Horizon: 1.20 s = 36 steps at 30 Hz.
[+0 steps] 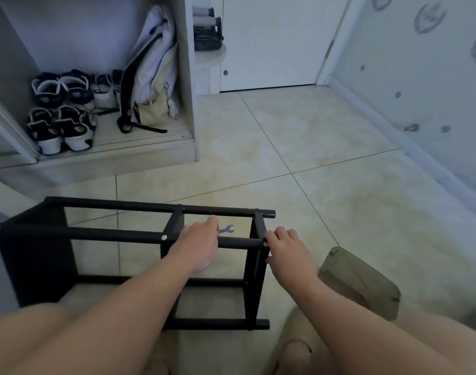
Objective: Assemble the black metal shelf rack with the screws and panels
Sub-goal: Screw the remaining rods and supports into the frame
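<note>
The black metal shelf rack [109,234] lies on its side on the tiled floor in front of me, with silver screw heads showing at its tube joints. A black panel [36,261] closes its left end. My left hand [199,247] lies over the near top tube and holds a small blue-grey wrench [227,229], whose open jaw sticks out past my fingers. My right hand [288,253] grips the right end panel [254,280] at its upper corner, beside a screw [265,244].
An open closet [188,109] at the back left holds several shoes [60,125] and a pale backpack [153,74]. A white door [272,41] stands at the back. A wall runs along the right. An olive slipper [358,282] lies near my right forearm.
</note>
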Motion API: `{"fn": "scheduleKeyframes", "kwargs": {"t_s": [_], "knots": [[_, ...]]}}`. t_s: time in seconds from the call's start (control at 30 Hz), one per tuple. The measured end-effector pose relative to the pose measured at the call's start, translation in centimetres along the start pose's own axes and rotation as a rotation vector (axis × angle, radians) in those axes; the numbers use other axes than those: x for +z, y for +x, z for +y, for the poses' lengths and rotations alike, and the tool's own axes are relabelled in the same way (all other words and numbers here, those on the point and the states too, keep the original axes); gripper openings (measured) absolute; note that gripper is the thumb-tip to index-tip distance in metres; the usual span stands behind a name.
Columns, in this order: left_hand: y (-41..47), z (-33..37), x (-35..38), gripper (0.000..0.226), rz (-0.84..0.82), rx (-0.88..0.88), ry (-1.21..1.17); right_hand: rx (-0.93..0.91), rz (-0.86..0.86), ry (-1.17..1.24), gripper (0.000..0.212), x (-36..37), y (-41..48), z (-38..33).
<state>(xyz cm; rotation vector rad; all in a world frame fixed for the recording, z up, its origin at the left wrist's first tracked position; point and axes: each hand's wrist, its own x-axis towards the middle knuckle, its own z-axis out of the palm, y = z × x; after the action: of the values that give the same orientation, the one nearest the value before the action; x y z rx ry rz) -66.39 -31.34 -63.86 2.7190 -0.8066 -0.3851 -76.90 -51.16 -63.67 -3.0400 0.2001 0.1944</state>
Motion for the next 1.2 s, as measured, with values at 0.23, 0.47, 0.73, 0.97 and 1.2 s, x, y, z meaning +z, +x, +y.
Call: {"fn": "scheduleKeyframes", "kwargs": {"t_s": [0.23, 0.47, 0.73, 0.97, 1.2], "knots": [[-8.5, 1.4, 3.5, 0.009, 0.081, -0.005, -0.095, 0.089, -0.036, 0.026, 0.037, 1.6, -8.7, -2.4], [-13.7, 2.3, 5.9, 0.010, 0.053, -0.022, -0.130, 0.124, -0.143, 0.126, 0.036, 2.3, -14.6, -3.9], [-17.1, 3.1, 7.3, 0.010, -0.038, -0.181, -0.131, 0.202, -0.443, 0.326, 0.047, 1.5, -16.0, -4.1], [-17.2, 3.5, 6.0, 0.009, -0.255, -0.280, -0.104, 0.110, -0.363, -0.053, 0.127, 0.6, -16.3, -4.7], [-16.8, 3.8, 5.3, 0.011, -0.351, -0.314, -0.102, 0.008, -0.496, -0.213, 0.161, 0.8, -14.0, -3.7]]}}
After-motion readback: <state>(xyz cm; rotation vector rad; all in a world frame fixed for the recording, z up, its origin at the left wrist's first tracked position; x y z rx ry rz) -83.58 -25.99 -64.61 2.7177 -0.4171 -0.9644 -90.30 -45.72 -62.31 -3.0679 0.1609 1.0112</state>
